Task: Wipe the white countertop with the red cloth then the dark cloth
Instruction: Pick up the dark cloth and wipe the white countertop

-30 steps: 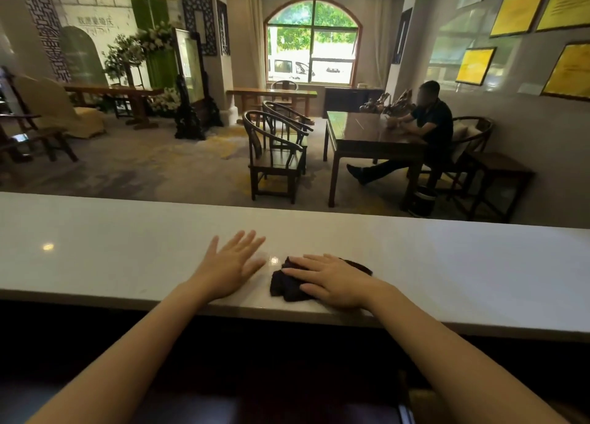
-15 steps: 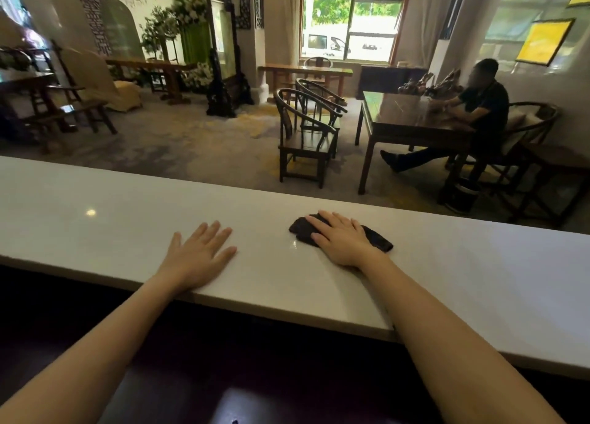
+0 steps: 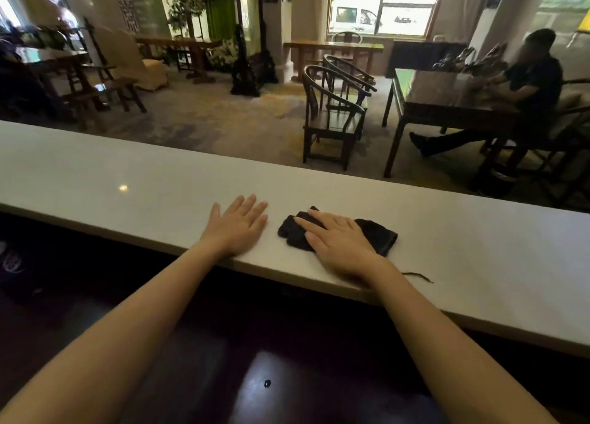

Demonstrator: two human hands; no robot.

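Both forearms reaching in from the near edge over the dark lower ledge, palms down on the white countertop. Right hand flat, fingers spread, pressing on the dark cloth; not pinching, just weight from above, probably so the bunched fabric drags as one pad instead of rolling. Cloth crumpled, sitting mid-depth on the counter, corners poking out left and right of the palm. Left hand bare, splayed flat just beside the cloth, not touching it; looks like a brace to steady the lean across the slab. Loose dark thread lying on the surface near the right wrist, likely shed from the cloth, worth sweeping off. No red cloth in view, so judging this as the second pass. Long bare stretches of counter on both sides of the hands. Beyond the far edge: wooden armchairs, dark table with a seated person, window behind.
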